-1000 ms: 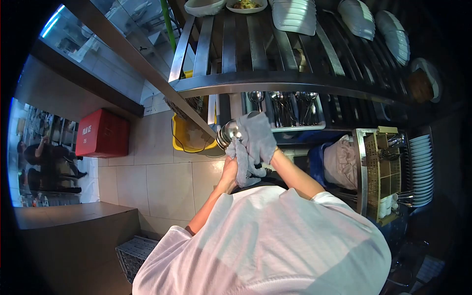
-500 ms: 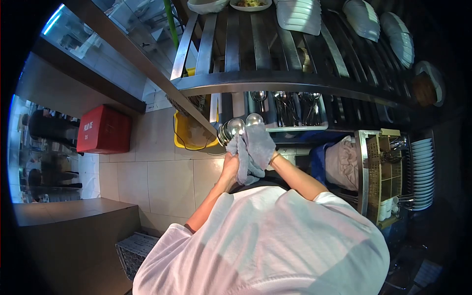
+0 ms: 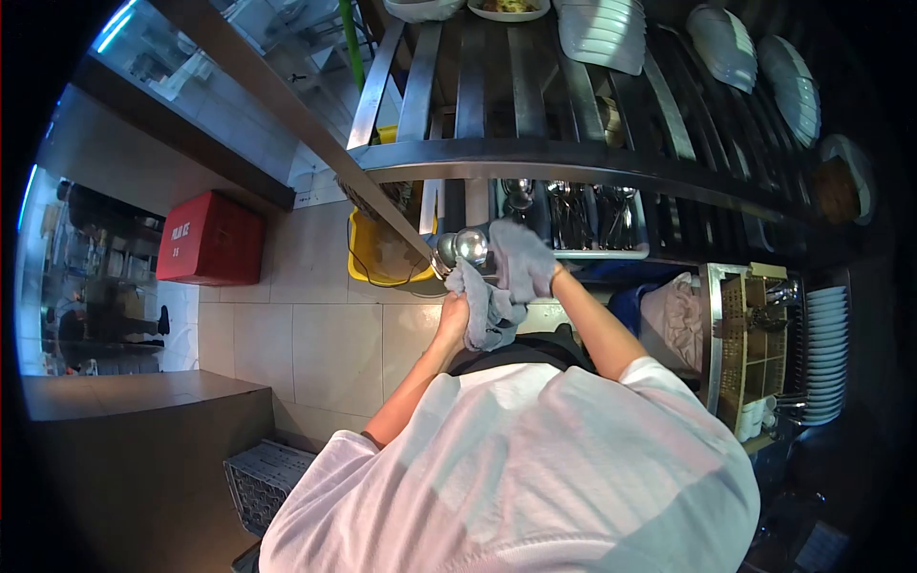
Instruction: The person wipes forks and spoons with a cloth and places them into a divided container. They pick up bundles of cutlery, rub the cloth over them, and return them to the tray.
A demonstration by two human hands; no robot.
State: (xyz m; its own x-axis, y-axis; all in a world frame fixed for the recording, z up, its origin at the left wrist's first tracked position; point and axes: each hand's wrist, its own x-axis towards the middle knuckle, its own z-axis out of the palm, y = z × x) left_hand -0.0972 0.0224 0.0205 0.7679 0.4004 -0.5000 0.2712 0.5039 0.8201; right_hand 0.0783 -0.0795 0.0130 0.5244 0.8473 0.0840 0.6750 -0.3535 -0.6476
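My left hand point(image 3: 455, 311) is closed round a bunch of round-bowled metal spoons point(image 3: 471, 246) and part of a grey cloth point(image 3: 489, 320). The shiny bowls stick up past the cloth, but their handles are hidden. Another part of the cloth covers my right hand point(image 3: 525, 260), which grips it from inside, fingers out of sight. This hand is right of the spoons, at the near edge of a white cutlery tray point(image 3: 597, 255). More round-bowled spoons point(image 3: 517, 194) lie in the tray, with several other pieces of cutlery point(image 3: 570, 215) beside them.
A slatted metal shelf point(image 3: 573, 158) with stacked white dishes point(image 3: 602, 33) overhangs the tray. A yellow bin point(image 3: 392, 263) and a red box point(image 3: 212, 239) stand to the left. On the right are a cutlery basket point(image 3: 755, 344) and stacked plates point(image 3: 826, 358).
My right hand has moved up and right, away from the spoons in my left hand, towards the tray. The round bowl beside its cloth no longer shows there. The view has shifted slightly.
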